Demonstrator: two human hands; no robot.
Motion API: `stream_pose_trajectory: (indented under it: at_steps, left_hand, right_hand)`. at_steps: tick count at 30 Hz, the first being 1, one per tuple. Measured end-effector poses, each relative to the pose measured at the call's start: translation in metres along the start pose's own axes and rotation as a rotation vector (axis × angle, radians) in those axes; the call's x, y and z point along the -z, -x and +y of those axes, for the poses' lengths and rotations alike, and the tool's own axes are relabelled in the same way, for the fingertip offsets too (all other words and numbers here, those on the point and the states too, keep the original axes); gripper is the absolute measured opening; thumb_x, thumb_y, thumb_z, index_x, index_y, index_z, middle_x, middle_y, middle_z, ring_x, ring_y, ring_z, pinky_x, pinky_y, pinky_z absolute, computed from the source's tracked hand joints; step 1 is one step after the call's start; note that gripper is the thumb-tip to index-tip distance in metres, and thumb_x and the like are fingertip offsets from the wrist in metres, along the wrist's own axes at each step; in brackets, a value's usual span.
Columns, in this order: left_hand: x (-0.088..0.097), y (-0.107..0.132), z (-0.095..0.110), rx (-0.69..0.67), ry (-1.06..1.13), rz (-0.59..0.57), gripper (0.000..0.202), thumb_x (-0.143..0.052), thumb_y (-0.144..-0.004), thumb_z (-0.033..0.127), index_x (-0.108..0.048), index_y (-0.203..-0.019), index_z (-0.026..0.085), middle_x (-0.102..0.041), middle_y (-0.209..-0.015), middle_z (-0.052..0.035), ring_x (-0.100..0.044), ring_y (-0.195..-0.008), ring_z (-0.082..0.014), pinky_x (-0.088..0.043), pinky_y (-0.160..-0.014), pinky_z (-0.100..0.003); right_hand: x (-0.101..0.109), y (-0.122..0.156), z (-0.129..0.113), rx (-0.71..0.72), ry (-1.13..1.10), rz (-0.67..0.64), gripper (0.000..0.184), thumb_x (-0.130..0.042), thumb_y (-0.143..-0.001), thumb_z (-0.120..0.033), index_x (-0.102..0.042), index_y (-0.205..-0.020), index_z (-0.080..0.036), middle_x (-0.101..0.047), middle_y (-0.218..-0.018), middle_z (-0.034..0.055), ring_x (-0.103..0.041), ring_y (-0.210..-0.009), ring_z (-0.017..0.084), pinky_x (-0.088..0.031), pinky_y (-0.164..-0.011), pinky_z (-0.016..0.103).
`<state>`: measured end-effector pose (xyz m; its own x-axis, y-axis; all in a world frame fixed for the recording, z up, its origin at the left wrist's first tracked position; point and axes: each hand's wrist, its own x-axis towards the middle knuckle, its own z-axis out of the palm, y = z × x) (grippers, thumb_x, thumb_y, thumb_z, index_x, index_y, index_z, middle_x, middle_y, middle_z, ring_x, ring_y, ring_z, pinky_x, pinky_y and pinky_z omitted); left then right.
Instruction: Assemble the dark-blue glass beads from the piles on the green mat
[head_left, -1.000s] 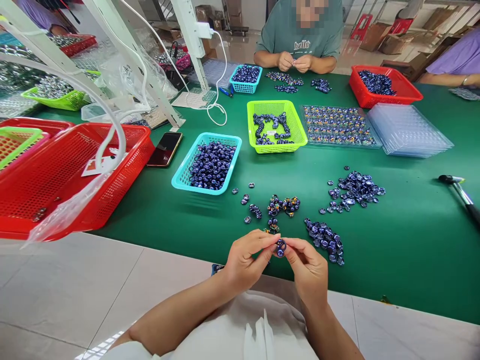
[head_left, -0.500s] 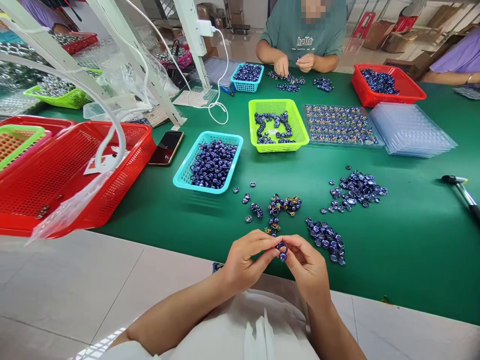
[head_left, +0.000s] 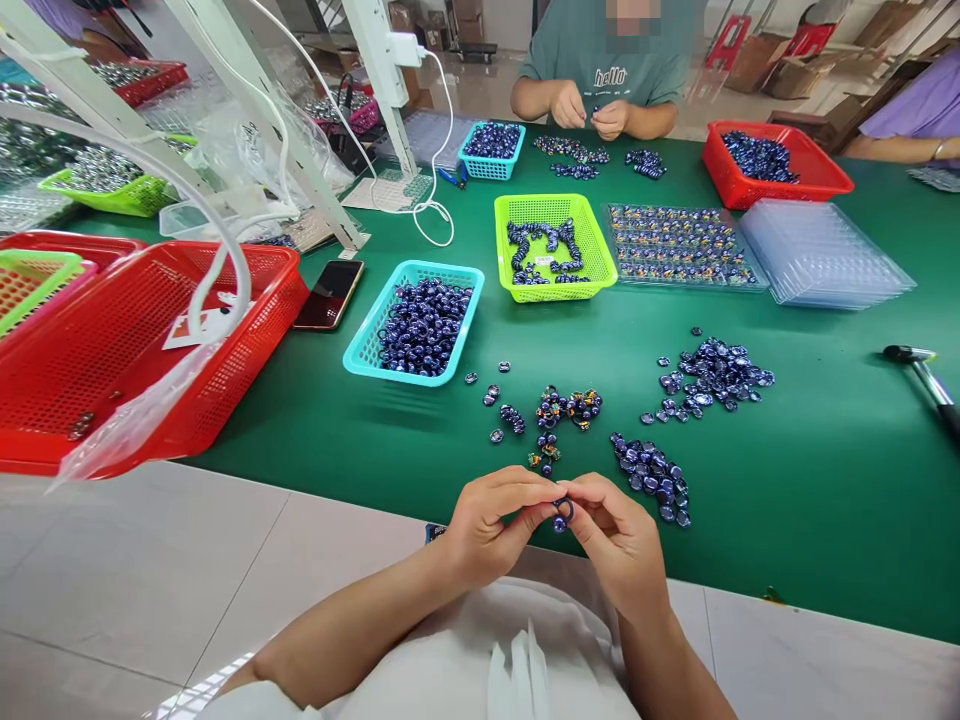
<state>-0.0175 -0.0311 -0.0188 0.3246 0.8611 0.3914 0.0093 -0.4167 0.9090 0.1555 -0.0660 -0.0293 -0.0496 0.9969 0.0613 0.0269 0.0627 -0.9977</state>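
Note:
Between the fingertips of my left hand (head_left: pixel 491 525) and my right hand (head_left: pixel 619 535) is a small dark-blue metallic ring (head_left: pixel 562 514) with a round bead-like part at its lower side. Both hands pinch it, at the near edge of the green table (head_left: pixel 420 450). Just beyond my fingers lie blue ring pieces with orange and green bits (head_left: pixel 568 408). A pile of shiny dark-blue round caps (head_left: pixel 652 475) spreads to the right of my right hand, with a larger cap pile (head_left: pixel 720 375) behind it.
A turquoise basket (head_left: pixel 360 350) of blue rings and a lime basket (head_left: pixel 604 245) stand ahead. Beyond are a filled clear tray (head_left: pixel 682 247), stacked clear trays (head_left: pixel 825 250) and a red basket (head_left: pixel 817 170). A hammer-like tool (head_left: pixel 926 380) lies right; a phone (head_left: pixel 330 295) lies left. A co-worker (head_left: pixel 607 70) sits opposite.
My hands have shifted very slightly, still pinching the ring, which is turned a little. Across the table, the co-worker's hand has lifted from the small pieces.

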Motion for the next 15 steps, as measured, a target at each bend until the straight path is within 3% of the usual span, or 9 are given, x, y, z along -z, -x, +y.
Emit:
stream_pose_trajectory:
  at_steps: [9,12,15]
  left_hand:
    - [-0.0017,0.0027,-0.008,0.079,-0.002,0.029,0.023,-0.063,-0.09,0.013,-0.077,-0.105,0.022,-0.078,-0.09,-0.0094,-0.072,-0.079,-0.018,-0.06,-0.072,-0.029]
    - [-0.0026,0.0009,-0.0086,0.198,0.048,0.028,0.018,-0.066,-0.089,0.019,-0.079,-0.101,0.021,-0.078,-0.088,-0.0093,-0.071,-0.08,-0.0185,-0.058,-0.072,-0.029]
    - [-0.0031,-0.003,-0.0084,0.42,0.232,0.036,0.015,-0.072,-0.085,0.029,-0.08,-0.093,0.019,-0.077,-0.088,-0.0092,-0.071,-0.081,-0.0197,-0.058,-0.073,-0.029]
  right_hand:
    - [-0.0072,-0.0075,0.0095,0.011,-0.087,0.046,0.012,-0.065,-0.091,-0.028,-0.075,-0.097,-0.023,-0.065,-0.08,0.0031,-0.064,-0.064,0.014,-0.057,-0.055,0.026]
    - [-0.004,-0.0085,0.01,0.061,0.039,0.038,0.013,-0.062,-0.093,-0.025,-0.074,-0.098,-0.023,-0.065,-0.079,0.0027,-0.064,-0.064,0.013,-0.056,-0.055,0.025]
    - [-0.0005,-0.0073,0.0101,0.195,0.235,0.052,0.016,-0.059,-0.093,-0.019,-0.071,-0.103,-0.024,-0.068,-0.083,0.0031,-0.065,-0.071,0.015,-0.056,-0.062,0.027]
